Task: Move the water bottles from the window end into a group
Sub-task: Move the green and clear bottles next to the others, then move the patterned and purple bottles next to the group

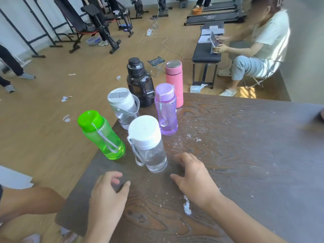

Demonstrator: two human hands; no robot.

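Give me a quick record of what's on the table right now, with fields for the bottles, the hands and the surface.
surface: dark wood-grain table, white flecks on it
bottles: six, upright, clustered at the table's left corner
colours: green bottle, clear bottle with white cap, purple bottle, clear bottle with grey handle, black bottle, pink bottle
left hand: open, empty
right hand: open, empty, near the white-capped bottle

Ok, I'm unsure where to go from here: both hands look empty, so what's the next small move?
Probably close both hands, left and right, around the clear white-capped plastic bottle. It stands upright between them, untouched, nearest of the six bottles on the dark wooden table.
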